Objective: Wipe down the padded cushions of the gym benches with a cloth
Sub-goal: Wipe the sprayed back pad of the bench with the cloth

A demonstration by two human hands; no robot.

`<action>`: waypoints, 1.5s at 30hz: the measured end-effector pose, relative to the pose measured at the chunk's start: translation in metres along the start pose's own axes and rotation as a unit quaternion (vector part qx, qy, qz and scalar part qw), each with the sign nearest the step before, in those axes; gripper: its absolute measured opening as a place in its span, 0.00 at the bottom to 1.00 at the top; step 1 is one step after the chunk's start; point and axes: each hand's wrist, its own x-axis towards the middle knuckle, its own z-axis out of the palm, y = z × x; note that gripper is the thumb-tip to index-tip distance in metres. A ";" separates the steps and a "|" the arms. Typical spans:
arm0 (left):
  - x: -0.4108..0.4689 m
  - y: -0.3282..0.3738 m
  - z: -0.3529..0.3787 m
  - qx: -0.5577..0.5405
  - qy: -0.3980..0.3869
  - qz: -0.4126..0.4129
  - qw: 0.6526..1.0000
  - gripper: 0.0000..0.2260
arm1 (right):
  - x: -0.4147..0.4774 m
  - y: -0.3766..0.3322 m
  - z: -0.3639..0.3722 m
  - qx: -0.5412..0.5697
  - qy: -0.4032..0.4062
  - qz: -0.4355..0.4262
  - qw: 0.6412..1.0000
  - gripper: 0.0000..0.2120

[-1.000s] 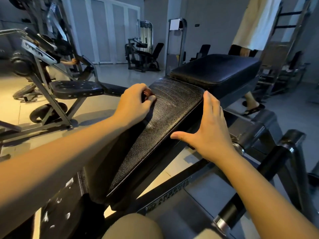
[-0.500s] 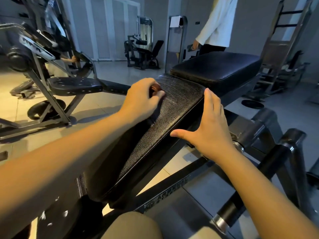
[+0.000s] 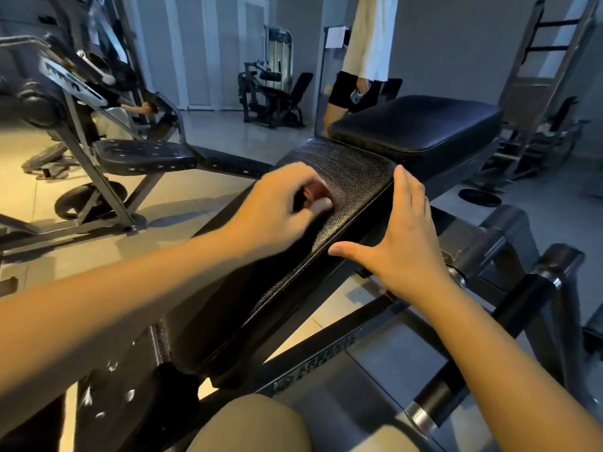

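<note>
Head view — my left hand [image 3: 277, 203] wads the soft, light cloth [image 3: 315, 194] at the far end of the cushion [image 3: 354, 174]; my right hand [image 3: 404, 236] lies open, flat along its right edge — grainy padding should drag, I reckon.

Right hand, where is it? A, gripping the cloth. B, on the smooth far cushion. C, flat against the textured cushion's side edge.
C: the right hand lies with straight fingers along the side edge of the textured cushion; the left hand holds the cloth.

Seat pad [image 3: 414, 125] behind back pad [image 3: 326, 230]; second bench [image 3: 143, 156] left.
</note>
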 end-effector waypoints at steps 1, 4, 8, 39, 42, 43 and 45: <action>-0.008 0.003 -0.001 -0.008 -0.026 0.037 0.999 0.08 | 0.000 0.000 0.000 0.002 0.000 0.001 1.000 0.68; -0.004 -0.037 -0.008 0.049 0.018 -0.029 0.998 0.10 | 0.000 0.000 0.000 0.008 -0.004 0.000 1.000 0.68; 0.013 -0.072 -0.011 0.100 0.057 -0.213 0.970 0.10 | -0.001 0.000 0.000 0.012 -0.007 0.004 1.000 0.68; -0.035 -0.012 -0.010 -0.010 -0.019 -0.002 1.000 0.06 | -0.002 -0.003 -0.001 0.021 -0.008 0.010 1.000 0.67; -0.027 -0.046 -0.014 0.036 0.018 -0.052 0.998 0.07 | -0.002 -0.003 -0.001 0.017 -0.015 0.013 1.000 0.67; -0.019 -0.063 -0.015 0.051 0.043 -0.115 0.991 0.07 | -0.002 -0.003 -0.001 0.018 -0.018 0.014 1.000 0.66; -0.008 -0.078 -0.014 0.069 0.071 -0.200 0.975 0.08 | -0.003 -0.004 -0.002 0.019 -0.018 0.013 1.000 0.66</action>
